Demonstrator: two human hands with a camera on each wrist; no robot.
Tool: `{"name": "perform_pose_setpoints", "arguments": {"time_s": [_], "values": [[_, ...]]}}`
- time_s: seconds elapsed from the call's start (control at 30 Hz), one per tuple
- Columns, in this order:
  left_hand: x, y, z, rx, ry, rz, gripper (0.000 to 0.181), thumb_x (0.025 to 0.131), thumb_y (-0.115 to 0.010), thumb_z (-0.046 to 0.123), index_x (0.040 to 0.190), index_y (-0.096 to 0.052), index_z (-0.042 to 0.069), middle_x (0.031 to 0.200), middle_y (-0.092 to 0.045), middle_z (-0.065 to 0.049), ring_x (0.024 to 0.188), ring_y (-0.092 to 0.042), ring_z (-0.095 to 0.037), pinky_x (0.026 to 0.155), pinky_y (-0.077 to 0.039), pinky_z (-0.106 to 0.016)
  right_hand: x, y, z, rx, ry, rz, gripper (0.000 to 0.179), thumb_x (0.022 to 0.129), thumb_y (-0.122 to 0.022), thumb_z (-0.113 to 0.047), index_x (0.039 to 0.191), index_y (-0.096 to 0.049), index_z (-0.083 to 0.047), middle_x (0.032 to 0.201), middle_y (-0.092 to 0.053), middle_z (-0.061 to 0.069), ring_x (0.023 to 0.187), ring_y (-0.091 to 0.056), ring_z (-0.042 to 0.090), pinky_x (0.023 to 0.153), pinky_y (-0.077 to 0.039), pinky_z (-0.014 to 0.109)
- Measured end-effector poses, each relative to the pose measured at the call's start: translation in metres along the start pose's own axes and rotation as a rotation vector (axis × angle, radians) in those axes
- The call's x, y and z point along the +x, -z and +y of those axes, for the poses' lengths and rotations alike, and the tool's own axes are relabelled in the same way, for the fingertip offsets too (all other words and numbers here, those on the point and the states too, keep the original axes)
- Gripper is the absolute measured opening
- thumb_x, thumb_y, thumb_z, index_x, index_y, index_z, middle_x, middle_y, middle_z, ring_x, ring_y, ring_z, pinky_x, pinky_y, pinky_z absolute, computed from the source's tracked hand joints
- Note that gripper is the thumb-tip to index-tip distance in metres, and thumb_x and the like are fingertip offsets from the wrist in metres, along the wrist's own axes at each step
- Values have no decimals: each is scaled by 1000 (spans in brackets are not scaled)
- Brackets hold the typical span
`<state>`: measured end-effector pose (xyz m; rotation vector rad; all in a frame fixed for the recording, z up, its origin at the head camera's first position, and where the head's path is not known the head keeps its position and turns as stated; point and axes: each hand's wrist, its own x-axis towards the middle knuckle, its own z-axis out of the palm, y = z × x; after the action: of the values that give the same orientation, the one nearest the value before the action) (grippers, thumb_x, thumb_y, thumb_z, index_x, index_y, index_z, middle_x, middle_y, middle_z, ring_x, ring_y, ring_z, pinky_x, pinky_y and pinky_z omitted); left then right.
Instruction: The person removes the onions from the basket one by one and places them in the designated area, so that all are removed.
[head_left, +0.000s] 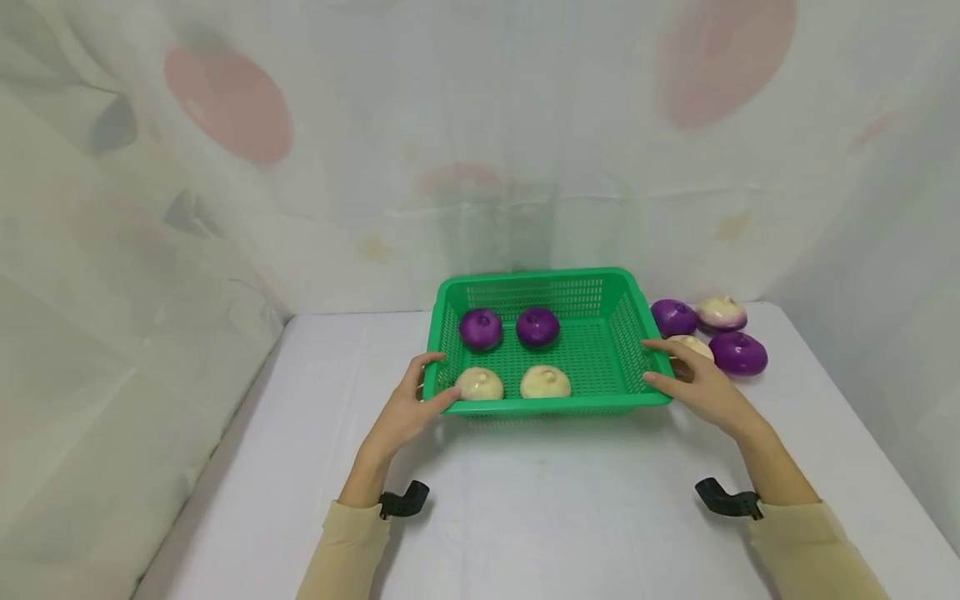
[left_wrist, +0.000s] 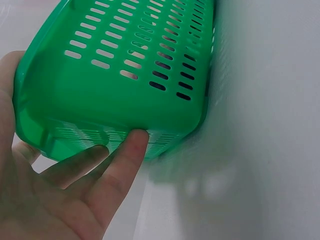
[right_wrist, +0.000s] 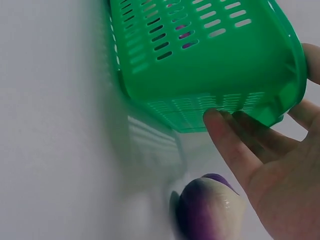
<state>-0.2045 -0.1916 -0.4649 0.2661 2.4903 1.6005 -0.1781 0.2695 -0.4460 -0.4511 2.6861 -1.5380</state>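
Green basket (head_left: 555, 405): left hand (head_left: 405, 410) is gripping its rim at 8 o'clock, right hand (head_left: 701, 387) at 4. Seemingly positioning it; next move probably calling for level support.

A basket (head_left: 555, 407) sits between the left hand (head_left: 407, 411) and right hand (head_left: 703, 387), two onions (head_left: 481, 330) at its rear, two in front. Four more lie on the table (head_left: 540, 508) to its right.
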Motion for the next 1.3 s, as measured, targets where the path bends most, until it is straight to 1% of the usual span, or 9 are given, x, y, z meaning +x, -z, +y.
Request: {"name": "perform_pose_setpoints", "arguments": {"time_s": [0.2,0.27,0.33,0.43,0.53,0.6,0.77,0.97,1.3], "values": [[1,0,-1,2,8,-3,72,92,-72,51,152,-36,33,146,-50,-13,128,-55,-38,97,-48,-56,0,-2,2,40,-17,1,55,103,-64,-23,151,-45,-4,146,-42,17,139,-39,40,97,-32,4],[1,0,-1,-3,4,-6,72,93,-73,50,152,-36,31,146,-50,-14,128,-55,-38,96,-48,-56,-1,-2,3,55,-30,-2,55,103,-63,-24,152,-44,-6,146,-41,16,141,-36,40,98,-33,6],[1,0,-1,-5,1,-5,72,93,-73,49,152,-36,32,145,-51,-15,128,-55,-39,96,-48,-56,-3,-2,4,64,-44,-3,56,103,-63,-25,153,-43,-9,147,-41,15,141,-36,40,103,-37,16],[1,-1,0,-3,0,-5,70,92,-73,49,150,-37,33,145,-51,-14,128,-55,-39,96,-48,-55,-4,-3,6,79,-64,1,57,104,-62,-26,155,-41,-12,150,-39,13,142,-35,43,110,-39,42],[2,-1,1,4,5,-1,70,92,-74,50,150,-37,35,145,-50,-13,129,-54,-39,96,-48,-56,-5,-4,7,104,-68,2,57,104,-62,-26,155,-40,-13,152,-37,14,144,-32,45,109,-32,64],[2,-1,1,8,7,-1,70,91,-74,50,149,-37,35,146,-50,-14,130,-54,-39,97,-48,-56,-5,-4,8,110,-63,0,57,104,-62,-25,155,-40,-12,153,-36,14,144,-31,46,109,-31,65],[1,0,1,4,6,-5,71,92,-74,49,150,-37,34,148,-48,-15,130,-53,-40,97,-48,-56,-3,-5,10,106,-49,4,55,104,-62,-24,154,-42,-10,154,-37,13,143,-33,44,109,-36,54],[2,2,2,16,3,-16,73,91,-74,50,151,-37,32,150,-46,-15,130,-53,-41,97,-48,-57,-1,-6,11,169,-36,16,54,102,-64,-19,151,-45,-5,155,-35,15,146,-24,44,112,-22,68],[1,9,11,141,-2,-28,77,89,-72,58,152,-34,34,152,-45,-19,126,-57,-40,95,-50,-56,-1,-6,10,178,-50,11,55,102,-64,-20,151,-44,-6,156,-33,16,145,-26,48,110,-24,70]]}}
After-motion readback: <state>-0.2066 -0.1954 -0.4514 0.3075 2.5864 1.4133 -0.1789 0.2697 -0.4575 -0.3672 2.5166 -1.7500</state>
